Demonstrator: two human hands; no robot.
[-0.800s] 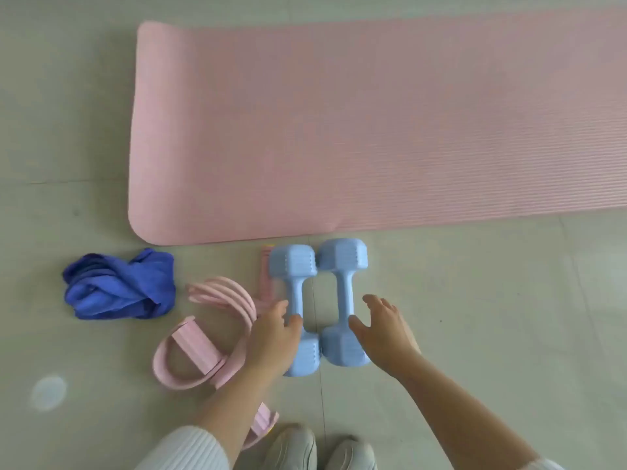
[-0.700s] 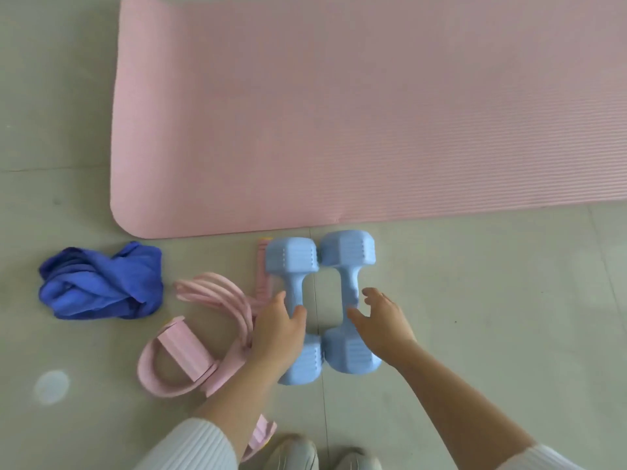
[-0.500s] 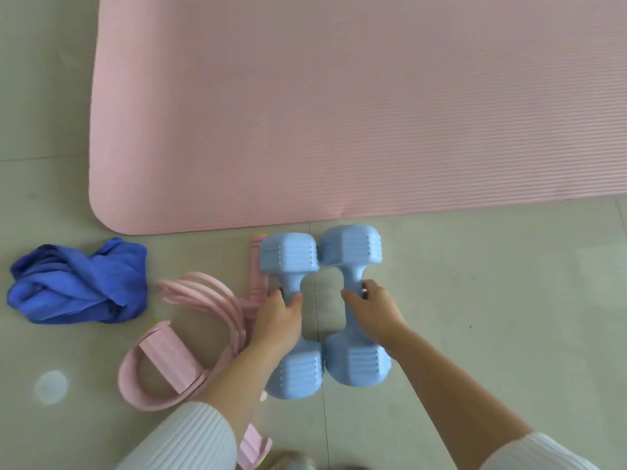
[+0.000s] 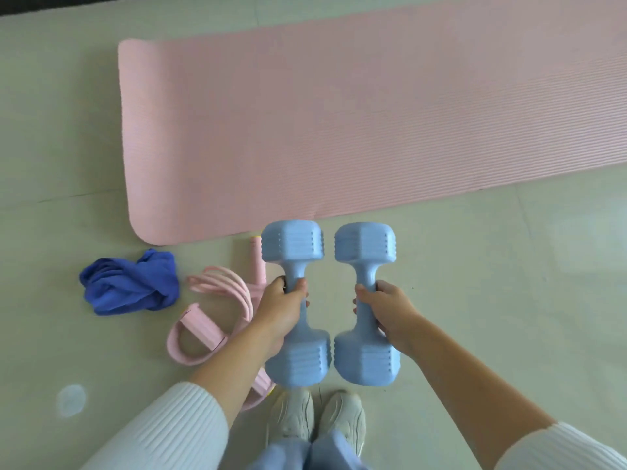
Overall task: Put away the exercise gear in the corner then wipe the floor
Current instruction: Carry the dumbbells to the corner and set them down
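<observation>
Two light blue dumbbells hang side by side above the floor. My left hand (image 4: 283,308) grips the handle of the left dumbbell (image 4: 293,245). My right hand (image 4: 386,308) grips the handle of the right dumbbell (image 4: 365,244). A pink exercise mat (image 4: 356,123) lies unrolled on the floor beyond them. Pink resistance bands with foot loops (image 4: 210,320) lie in a heap under my left forearm, partly hidden by it. A crumpled blue cloth (image 4: 130,284) sits on the floor left of the bands.
My two white shoes (image 4: 319,422) stand just below the dumbbells. Pale tiled floor (image 4: 509,283) stretches to the right of my right arm and to the left of the cloth. A dark strip runs along the top left edge.
Both hands reached down, closed around the dumbbell handles and lifted the pair off the floor. The dumbbells now sit slightly apart and nearer the camera.
</observation>
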